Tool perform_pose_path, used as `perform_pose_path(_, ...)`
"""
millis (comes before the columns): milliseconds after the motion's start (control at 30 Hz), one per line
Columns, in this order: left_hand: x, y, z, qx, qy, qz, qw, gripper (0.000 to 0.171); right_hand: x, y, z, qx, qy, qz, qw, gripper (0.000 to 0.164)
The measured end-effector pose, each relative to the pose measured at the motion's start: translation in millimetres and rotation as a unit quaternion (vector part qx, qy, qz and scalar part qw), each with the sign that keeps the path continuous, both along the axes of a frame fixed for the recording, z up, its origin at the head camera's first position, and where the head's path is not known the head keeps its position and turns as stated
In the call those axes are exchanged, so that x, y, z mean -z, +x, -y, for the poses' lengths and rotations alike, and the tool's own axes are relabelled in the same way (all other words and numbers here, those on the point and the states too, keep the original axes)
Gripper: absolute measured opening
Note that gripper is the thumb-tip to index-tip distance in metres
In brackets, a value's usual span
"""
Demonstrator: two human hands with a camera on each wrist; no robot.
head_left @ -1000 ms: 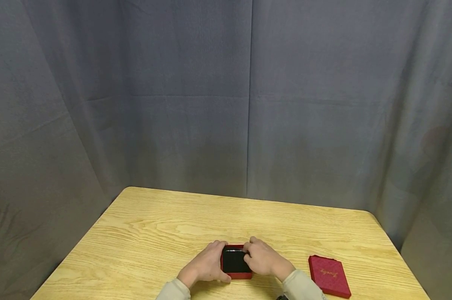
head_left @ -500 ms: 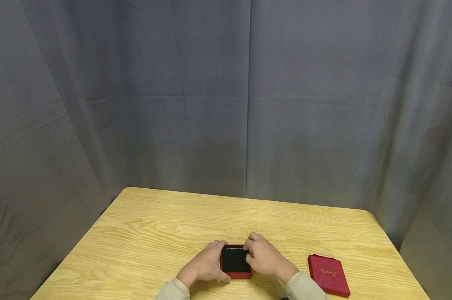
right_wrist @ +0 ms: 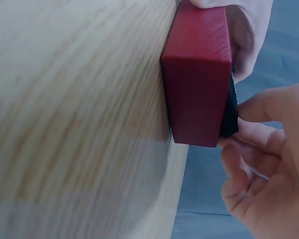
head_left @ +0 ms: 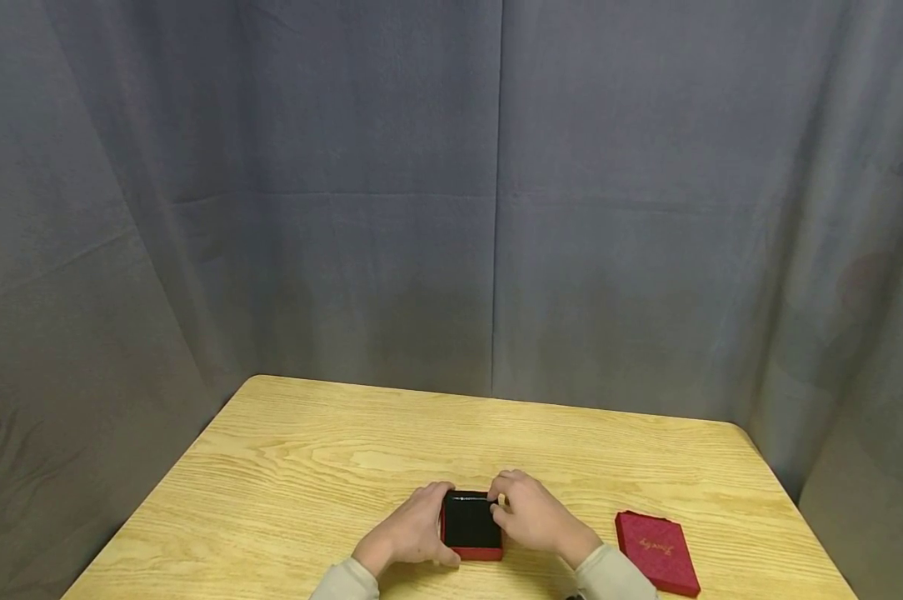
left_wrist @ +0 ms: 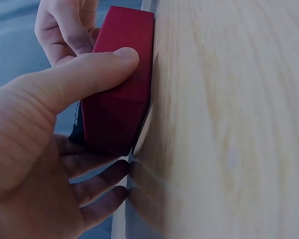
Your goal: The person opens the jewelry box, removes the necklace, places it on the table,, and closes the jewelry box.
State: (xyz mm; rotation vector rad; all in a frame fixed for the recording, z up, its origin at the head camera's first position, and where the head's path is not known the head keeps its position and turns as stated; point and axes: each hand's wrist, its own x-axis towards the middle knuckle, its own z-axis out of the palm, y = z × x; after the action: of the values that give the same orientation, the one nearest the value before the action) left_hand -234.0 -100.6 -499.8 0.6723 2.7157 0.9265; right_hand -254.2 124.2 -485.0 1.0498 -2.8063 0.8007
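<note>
A small red jewelry box (head_left: 480,553) stands on the table with a black padded insert (head_left: 472,523) in its top. Along the insert's far edge runs a thin silvery line (head_left: 462,498), perhaps a chain. My left hand (head_left: 420,527) grips the box from the left, thumb on its near side, fingers round the far corner. At the box's far right corner, my right hand (head_left: 530,512) pinches the insert's edge between thumb and fingers. In the right wrist view, that end of the black insert (right_wrist: 230,112) sticks up above the red rim.
The red box lid (head_left: 657,550), marked with gold lettering, lies on the wooden table (head_left: 331,450) to the right of the right hand. Grey curtains (head_left: 376,208) hang behind the table and along both sides.
The insert's far edge has risen, now covering the red inner wall seen earlier behind it. My right fingers have shifted slightly at the corner; the left hand stays in place.
</note>
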Motion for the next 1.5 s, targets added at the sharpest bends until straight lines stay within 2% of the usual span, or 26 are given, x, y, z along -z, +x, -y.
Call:
perform_pose_path(300,0.6,0.3,0.5,0.004,0.001,-0.002,1.0,0.093,0.6,-0.5,-1.7,0.002,-0.062,0.07,0.996,0.006)
perform_pose_path(533,1.5,-0.1,0.5,0.002,-0.004,-0.001,1.0,0.093,-0.5,-1.6,-0.1,0.014,-0.063,0.101,0.993,0.018)
perform_pose_path(700,1.1,0.1,0.6,0.002,-0.002,0.0,1.0,0.095,-0.4,-2.2,0.4,0.002,-0.073,0.131,0.989,0.016)
perform_pose_path(900,-0.6,0.3,2.1,0.005,0.005,0.0,1.0,0.099,0.5,-2.5,-0.3,-0.008,-0.092,0.142,0.986,0.012)
perform_pose_path(1233,-0.3,1.5,3.8,0.01,0.019,0.004,0.9998,0.098,5.0,-2.5,-2.3,-0.012,-0.136,0.186,0.973,0.011)
perform_pose_path(1500,2.0,-1.4,4.8,0.009,0.032,0.008,0.9994,0.09,3.4,-2.5,-3.8,-0.002,-0.172,0.23,0.958,0.013)
